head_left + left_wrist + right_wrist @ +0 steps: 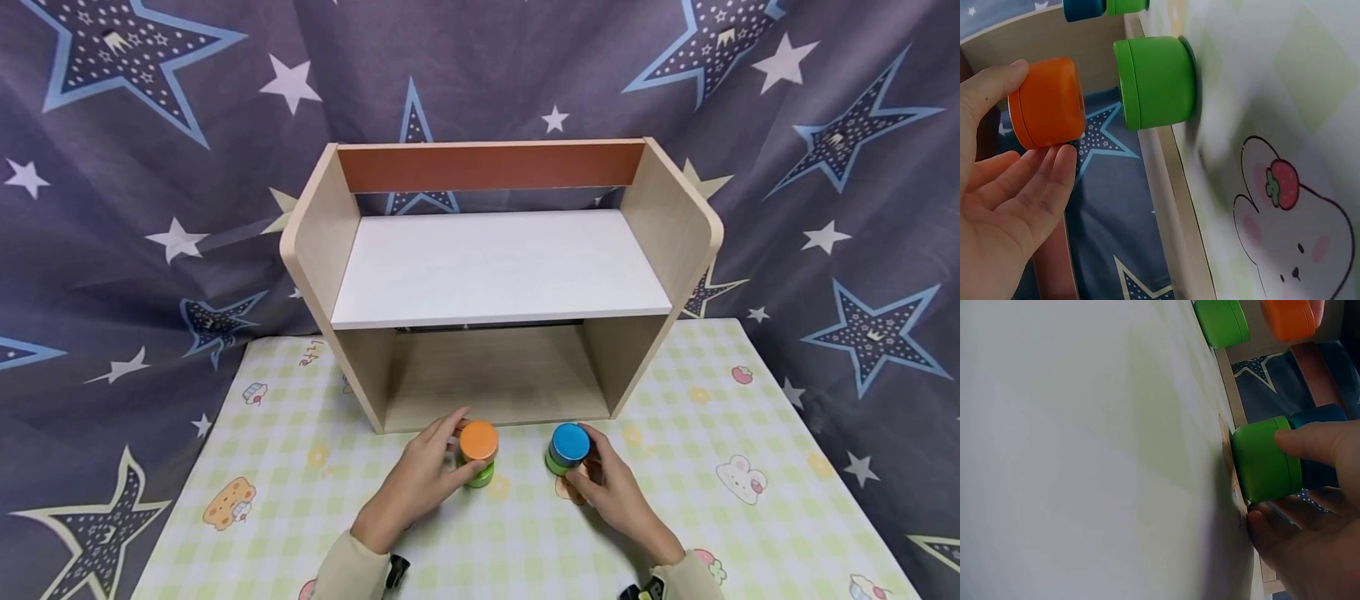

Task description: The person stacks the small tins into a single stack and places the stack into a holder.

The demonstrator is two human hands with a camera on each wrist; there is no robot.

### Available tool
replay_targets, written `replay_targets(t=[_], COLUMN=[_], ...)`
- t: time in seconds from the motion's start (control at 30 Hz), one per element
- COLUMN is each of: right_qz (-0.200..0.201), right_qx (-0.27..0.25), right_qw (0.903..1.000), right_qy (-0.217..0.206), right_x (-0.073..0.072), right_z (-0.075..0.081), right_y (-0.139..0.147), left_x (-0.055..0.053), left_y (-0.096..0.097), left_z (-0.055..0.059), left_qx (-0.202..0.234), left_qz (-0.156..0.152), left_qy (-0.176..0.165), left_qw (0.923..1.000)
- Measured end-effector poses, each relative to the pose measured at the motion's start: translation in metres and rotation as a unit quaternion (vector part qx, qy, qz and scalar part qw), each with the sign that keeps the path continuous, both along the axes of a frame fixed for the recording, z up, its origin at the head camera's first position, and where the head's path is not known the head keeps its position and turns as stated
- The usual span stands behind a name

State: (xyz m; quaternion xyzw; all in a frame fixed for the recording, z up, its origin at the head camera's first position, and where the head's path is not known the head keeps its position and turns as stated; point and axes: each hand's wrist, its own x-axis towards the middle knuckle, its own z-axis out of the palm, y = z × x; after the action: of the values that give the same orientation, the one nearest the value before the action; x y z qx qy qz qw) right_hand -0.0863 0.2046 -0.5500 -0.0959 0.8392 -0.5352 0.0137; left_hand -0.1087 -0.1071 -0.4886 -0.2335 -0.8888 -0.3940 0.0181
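My left hand (pixel 427 472) pinches a small orange round tub (pixel 1049 103) between thumb and fingers. In the left wrist view a gap separates it from the green round tub (pixel 1160 81) standing on the table below. My right hand (pixel 621 493) is around a two-part stack, a blue round tub (pixel 571 442) atop another green round tub (pixel 1265 462). Its thumb lies on the green tub near the seam with the blue one, fingers on the far side. Both stacks stand in front of the wooden shelf unit (pixel 500 327).
The shelf unit has a white middle board (pixel 498 267), wooden sides and a reddish-brown back rail (pixel 491 168). A green checked tablecloth (pixel 262 467) with cartoon prints covers the table. Behind hangs a dark curtain (pixel 480 67) with stars.
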Motion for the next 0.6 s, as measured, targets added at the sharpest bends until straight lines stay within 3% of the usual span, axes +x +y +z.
replay_targets(t=[0.33, 0.6], right_qz=[-0.003, -0.004], right_qx=[0.004, 0.002], right_qw=[0.9999, 1.0], right_qy=[0.009, 0.0], right_x=[0.0, 0.0], right_z=[0.002, 0.002], right_y=[0.0, 0.0], left_x=[-0.005, -0.009], left_y=[0.01, 0.017], left_z=[0.004, 0.007], left_qx=[-0.012, -0.016], left_qz=[-0.012, -0.016], left_qy=[0.013, 0.003], left_qw=[0.9998, 0.9997])
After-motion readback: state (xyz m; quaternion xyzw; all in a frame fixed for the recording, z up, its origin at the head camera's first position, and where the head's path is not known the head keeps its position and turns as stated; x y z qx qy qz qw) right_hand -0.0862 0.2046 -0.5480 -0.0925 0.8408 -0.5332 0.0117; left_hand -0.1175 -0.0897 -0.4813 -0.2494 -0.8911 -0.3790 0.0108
